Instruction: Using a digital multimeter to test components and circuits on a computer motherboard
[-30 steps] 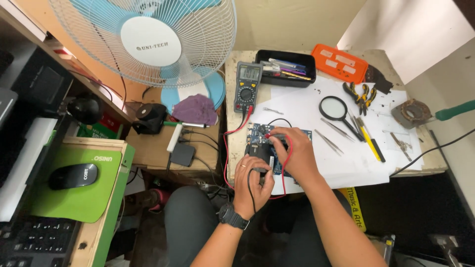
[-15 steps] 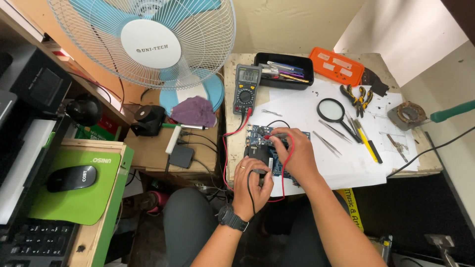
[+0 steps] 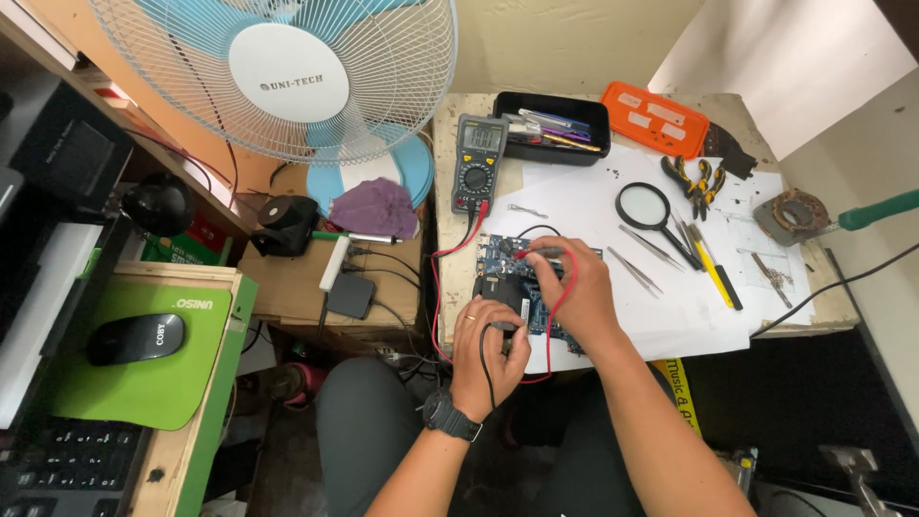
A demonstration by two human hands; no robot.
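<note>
A blue circuit board [image 3: 504, 257] lies on white paper near the front edge of a small wooden table [image 3: 446, 191]. My right hand [image 3: 572, 292] grips a red test probe [image 3: 538, 253] and presses its tip onto the board. My left hand [image 3: 488, 349], with a black watch at the wrist, holds a black test probe [image 3: 485, 337] at the board's near left corner. Red and black leads run from the probes back to a grey multimeter [image 3: 479, 163] standing behind the board.
On the table lie a magnifying glass [image 3: 646, 209], tweezers [image 3: 634, 270], pliers [image 3: 697, 182], a black tray of pens [image 3: 551, 126] and an orange case [image 3: 655, 117]. A white fan [image 3: 287, 81] stands at left. A mouse [image 3: 134, 338] rests on a green pad.
My right hand has shifted slightly toward the far edge of the board with the red probe. My left hand stays at the near left corner.
</note>
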